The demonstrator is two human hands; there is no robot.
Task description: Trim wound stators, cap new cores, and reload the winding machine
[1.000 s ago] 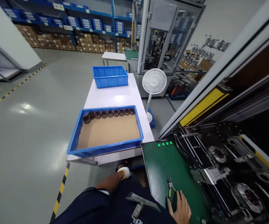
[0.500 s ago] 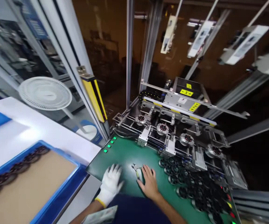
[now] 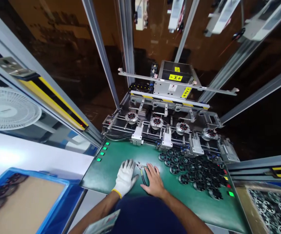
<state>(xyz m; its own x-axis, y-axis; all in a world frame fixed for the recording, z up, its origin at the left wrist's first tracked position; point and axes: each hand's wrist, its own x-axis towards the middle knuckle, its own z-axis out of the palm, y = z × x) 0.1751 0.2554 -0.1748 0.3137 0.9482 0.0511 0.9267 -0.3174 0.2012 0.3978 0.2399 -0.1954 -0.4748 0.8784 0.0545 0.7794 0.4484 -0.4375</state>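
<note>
**Loose pliers (image 3: 140, 167), nothing gripped**

On the green counter (image 3: 100, 177), white-gloved left hand (image 3: 125, 178) laid flat, fingers side by side, thumb apart; near it, bare right hand (image 3: 154, 182) laid palm down, fingers slightly spread, nothing clamped in either. Between both sets of fingers, the pliers, one handle angled toward the right fingertips, the other running back toward the right thumb. Cannot tell whether touching the first handle or only bordering it.

Could easily knock the pliers askew with a small sideways sweep of either hand, for lack of any grip on so smooth a surface. Might nick the bare right fingers on the cutting tips if groping without looking. Might also jostle the crowded black ring parts (image 3: 198, 174), right of the right fingers, through a wide swing of that hand, and so scrape rims together. Likewise possible to brush the lit green squares (image 3: 102, 153), left of the gloved fingers, by accident.

Soft matte fabric in the glove, edged by a yellow cuff (image 3: 116, 192); bare metal in the pliers' head, slim two-toned grips behind. Slick, faintly reflective sheet over the counter. Ahead of the fingers, silvery round holders (image 3: 156, 123) with dark, reddish-marked hubs. Well left of the gloved fingers, glossy blue tray (image 3: 67, 203), matte tan lining (image 3: 38, 198).
</note>
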